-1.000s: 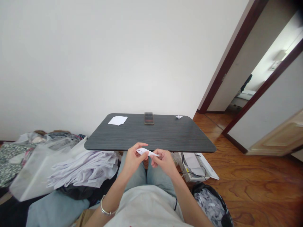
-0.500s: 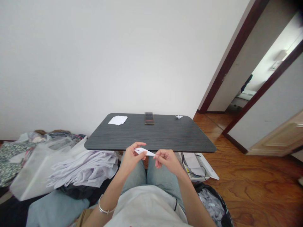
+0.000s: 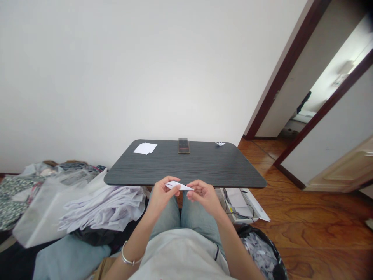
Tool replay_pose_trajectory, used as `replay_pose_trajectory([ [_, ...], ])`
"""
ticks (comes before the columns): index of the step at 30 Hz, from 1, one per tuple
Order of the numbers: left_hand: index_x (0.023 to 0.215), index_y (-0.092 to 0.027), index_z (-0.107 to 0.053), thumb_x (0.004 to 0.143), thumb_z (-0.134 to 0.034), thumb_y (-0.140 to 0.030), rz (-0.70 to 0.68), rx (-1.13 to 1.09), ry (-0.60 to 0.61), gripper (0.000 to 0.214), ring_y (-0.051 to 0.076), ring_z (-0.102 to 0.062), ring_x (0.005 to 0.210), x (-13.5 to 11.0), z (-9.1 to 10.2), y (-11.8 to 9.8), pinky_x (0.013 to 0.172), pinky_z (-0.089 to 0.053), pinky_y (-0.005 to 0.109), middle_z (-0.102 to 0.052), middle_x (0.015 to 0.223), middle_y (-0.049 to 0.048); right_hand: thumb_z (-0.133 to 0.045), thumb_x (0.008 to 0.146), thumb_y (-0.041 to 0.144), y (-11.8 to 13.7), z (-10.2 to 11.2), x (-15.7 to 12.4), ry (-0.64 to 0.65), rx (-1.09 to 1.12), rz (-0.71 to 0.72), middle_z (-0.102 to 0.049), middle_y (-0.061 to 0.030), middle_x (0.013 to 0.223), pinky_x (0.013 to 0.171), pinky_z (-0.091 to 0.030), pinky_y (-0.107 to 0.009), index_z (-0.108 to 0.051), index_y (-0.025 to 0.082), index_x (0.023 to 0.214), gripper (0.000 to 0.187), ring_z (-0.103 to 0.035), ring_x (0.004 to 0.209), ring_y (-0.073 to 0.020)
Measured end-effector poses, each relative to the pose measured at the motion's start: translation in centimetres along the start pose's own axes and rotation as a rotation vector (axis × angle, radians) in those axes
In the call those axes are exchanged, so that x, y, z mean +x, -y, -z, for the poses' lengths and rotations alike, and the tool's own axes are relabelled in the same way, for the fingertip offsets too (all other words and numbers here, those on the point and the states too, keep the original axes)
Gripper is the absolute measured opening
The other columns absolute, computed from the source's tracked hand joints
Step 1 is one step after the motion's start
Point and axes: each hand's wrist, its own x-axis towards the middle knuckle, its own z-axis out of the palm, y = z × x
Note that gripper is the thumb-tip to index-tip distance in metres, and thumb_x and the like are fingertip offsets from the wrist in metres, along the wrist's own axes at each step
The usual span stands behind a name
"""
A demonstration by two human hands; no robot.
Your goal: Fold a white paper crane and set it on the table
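Observation:
A small piece of folded white paper (image 3: 181,186), long and pointed at its right end, is held over my lap by the near edge of the table. My left hand (image 3: 162,194) pinches its left part between thumb and fingers. At the pointed right end, the thumb and fingers of my right hand (image 3: 204,194) close on the tip. On the dark table (image 3: 175,167) lie a stack of white paper sheets (image 3: 145,148) at the far left, a phone (image 3: 183,146) at the back middle, and a folded paper crane (image 3: 220,144) at the far right.
Heaped clothes and white cloth (image 3: 105,208) lie to my left. Right of my legs are a white box with papers and cables (image 3: 240,206) and a black-lined bin (image 3: 260,249) of paper scraps. A white wall (image 3: 175,70) stands behind the table; a doorway opens at right.
My right hand has shifted slightly up and left along the folded paper's tip, and its fingers have changed position. The left hand keeps its pinch almost unmoved.

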Motion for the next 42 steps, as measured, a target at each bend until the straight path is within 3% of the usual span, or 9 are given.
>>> replay_pose_trajectory([
  [4,0.083,-0.014,-0.06,0.066,-0.068,-0.027,0.017,-0.016,0.019,0.023,0.01,-0.055,0.049,-0.1,-0.3,0.0,0.052,-0.041,0.019,-0.062,0.056,-0.0035,-0.069,0.069,0.024,-0.5,-0.2,0.1,-0.078,-0.046,0.064,-0.068,-0.0006,0.061,0.052,-0.051,-0.023,-0.067,0.018,0.078,0.01,-0.064,0.056,-0.0142],
  [11,0.081,-0.014,-0.062,0.065,-0.069,-0.028,0.027,-0.036,0.033,0.022,0.01,-0.056,0.05,-0.3,-0.3,-0.1,0.052,-0.043,0.019,-0.063,0.057,-0.0024,-0.068,0.07,0.027,-0.7,-0.1,0.1,-0.118,-0.027,0.108,-0.071,-0.0025,0.063,0.053,-0.053,-0.026,-0.069,0.019,0.076,0.01,-0.067,0.058,-0.0168],
  [18,0.079,-0.013,-0.065,0.063,-0.071,-0.03,0.071,-0.118,0.017,0.024,0.012,-0.06,0.056,-0.3,-0.8,-0.1,0.054,-0.048,0.022,-0.066,0.062,0.0005,-0.07,0.068,0.034,-0.4,-0.3,0.2,-0.14,0.098,0.011,-0.071,-0.0034,0.061,0.052,-0.053,-0.025,-0.066,0.017,0.08,0.021,-0.067,0.057,-0.0165],
  [23,0.081,-0.012,-0.069,0.065,-0.068,-0.031,0.075,-0.073,0.012,0.025,0.016,-0.062,0.064,-0.2,-0.8,0.4,0.055,-0.049,0.023,-0.07,0.071,0.005,-0.068,0.07,0.038,-0.5,-0.3,0.5,-0.116,0.082,-0.063,-0.067,-0.002,0.053,0.044,-0.047,-0.02,-0.061,0.015,0.061,0.025,-0.059,0.043,-0.0104],
  [31,0.077,-0.014,-0.069,0.065,-0.067,-0.029,0.024,0.03,-0.063,0.02,0.013,-0.057,0.059,0.0,-0.7,0.8,0.049,-0.039,0.019,-0.069,0.068,0.003,-0.066,0.071,0.04,-0.2,-0.5,0.4,-0.158,0.035,-0.022,-0.063,-0.0005,0.049,0.042,-0.044,-0.019,-0.059,0.016,0.059,0.028,-0.055,0.041,-0.0094],
  [38,0.071,-0.015,-0.063,0.065,-0.069,-0.028,-0.031,-0.081,-0.162,0.015,0.013,-0.058,0.062,-0.5,-1.7,0.2,0.055,-0.039,0.02,-0.068,0.068,0.0013,-0.071,0.064,0.039,-0.5,-1.3,0.5,-0.135,0.157,-0.045,-0.065,-0.0003,0.055,0.043,-0.046,-0.02,-0.061,0.016,0.069,0.026,-0.057,0.043,-0.0105],
  [42,0.069,-0.014,-0.062,0.064,-0.07,-0.024,-0.012,-0.174,-0.112,0.014,0.012,-0.058,0.061,-0.6,-2.0,0.4,0.061,-0.041,0.022,-0.068,0.066,0.0009,-0.07,0.065,0.04,-0.7,-1.4,0.5,-0.14,0.145,-0.056,-0.065,-0.0009,0.055,0.042,-0.045,-0.02,-0.06,0.016,0.064,0.026,-0.056,0.043,-0.0102],
])
